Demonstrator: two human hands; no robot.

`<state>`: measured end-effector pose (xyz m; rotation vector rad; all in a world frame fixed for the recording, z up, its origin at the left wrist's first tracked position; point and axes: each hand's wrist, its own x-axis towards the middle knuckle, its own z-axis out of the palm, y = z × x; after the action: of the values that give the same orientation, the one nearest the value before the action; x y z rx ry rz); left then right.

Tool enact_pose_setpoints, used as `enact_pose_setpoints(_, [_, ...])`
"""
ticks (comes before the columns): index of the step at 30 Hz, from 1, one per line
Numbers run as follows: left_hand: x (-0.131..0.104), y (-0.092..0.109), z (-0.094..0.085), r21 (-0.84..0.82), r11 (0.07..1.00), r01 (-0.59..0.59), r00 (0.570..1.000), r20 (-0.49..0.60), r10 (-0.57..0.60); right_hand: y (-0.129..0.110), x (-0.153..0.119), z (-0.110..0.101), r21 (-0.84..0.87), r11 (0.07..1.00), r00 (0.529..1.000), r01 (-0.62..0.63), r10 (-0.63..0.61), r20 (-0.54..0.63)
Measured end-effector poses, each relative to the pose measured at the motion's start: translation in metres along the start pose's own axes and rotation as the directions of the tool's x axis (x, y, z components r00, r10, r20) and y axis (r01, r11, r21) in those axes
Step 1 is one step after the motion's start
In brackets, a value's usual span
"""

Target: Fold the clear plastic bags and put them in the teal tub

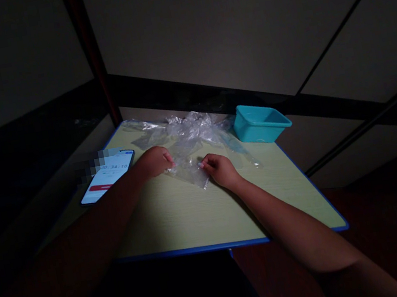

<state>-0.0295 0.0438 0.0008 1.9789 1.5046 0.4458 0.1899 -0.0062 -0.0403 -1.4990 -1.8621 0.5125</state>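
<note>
- In the head view, the readable writing is on the phone at the left of the frame: its bright screen shows large digits, of which "34" and "10" can be read after a part covered by square blocks. Below them is a red bar; the smaller writing is too small to read.
- In the centre of the same view, one clear plastic bag lies between the two hands, low over the table or touching it; I cannot tell which.
- The left hand, left of centre, has its fingertips closed on the left side of this bag.
- The right hand, just right of centre, pinches the right side of the bag between thumb and fingers. A lower corner of the bag points down, near this hand.
- Above the hands in the frame, a loose heap of clear plastic spreads along the far side of the table.
- To the right of the heap, near the far right corner, stands a turquoise basket.
- The table has a pale yellow-green top with a blue edge.
- The room is dim: greyish walls with dark bands fill the upper part, and a reddish post stands at upper left.
</note>
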Motion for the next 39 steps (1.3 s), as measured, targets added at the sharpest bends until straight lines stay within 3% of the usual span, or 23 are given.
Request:
enact_pose_setpoints(7, [-0.002, 0.001, -0.001, 0.04, 0.999, -0.012, 1.0, -0.015, 0.012, -0.008, -0.002, -0.004, -0.043, 0.998, 0.999, -0.048, 0.047, -0.022])
enact_pose_setpoints(11, [-0.003, 0.0, 0.0, 0.136, 0.989, -0.049, 0.998, -0.021, 0.052, -0.007, -0.003, -0.004, -0.052, 0.998, 0.999, -0.019, 0.018, -0.027])
enact_pose_setpoints(13, [-0.004, 0.003, 0.0, 0.202, 0.977, -0.076, 0.993, -0.075, 0.093, -0.006, -0.003, -0.004, -0.066, 0.998, 1.0, -0.01, 0.01, -0.013])
enact_pose_setpoints(15, [-0.008, 0.007, 0.003, 0.265, 0.956, -0.127, 0.965, -0.191, 0.181, -0.006, -0.003, -0.004, -0.079, 0.997, 1.0, -0.008, 0.007, -0.006])
enact_pose_setpoints(17, [-0.014, 0.014, 0.009, 0.323, 0.917, -0.236, 0.892, -0.301, 0.336, -0.005, -0.003, -0.003, -0.085, 0.996, 1.0, -0.003, 0.002, -0.01])
enact_pose_setpoints(18, [-0.018, 0.018, 0.013, 0.341, 0.882, -0.324, 0.855, -0.294, 0.428, -0.005, -0.003, -0.003, -0.085, 0.996, 1.0, 0.002, -0.003, -0.012])
enact_pose_setpoints(20, [-0.025, 0.025, 0.024, 0.365, 0.788, -0.495, 0.798, -0.168, 0.579, -0.005, -0.003, -0.003, -0.089, 0.996, 1.0, 0.009, -0.01, -0.013])
enact_pose_setpoints(22, [-0.029, 0.029, 0.036, 0.372, 0.722, -0.584, 0.775, -0.01, 0.632, -0.006, -0.002, -0.003, -0.102, 0.995, 1.0, 0.011, -0.012, -0.008])
enact_pose_setpoints(25, [-0.03, 0.028, 0.051, 0.38, 0.737, -0.559, 0.817, 0.105, 0.566, -0.007, -0.003, -0.004, -0.125, 0.992, 1.0, 0.007, -0.008, -0.001])
enact_pose_setpoints(29, [-0.025, 0.021, 0.056, 0.408, 0.764, -0.5, 0.863, 0.168, 0.476, -0.008, -0.003, -0.005, -0.133, 0.991, 1.0, 0.001, -0.001, 0.004])
enact_pose_setpoints(39, [-0.023, 0.018, 0.056, 0.455, 0.744, -0.49, 0.87, 0.207, 0.447, -0.009, -0.003, -0.005, -0.094, 0.995, 0.999, -0.033, 0.033, 0.002])
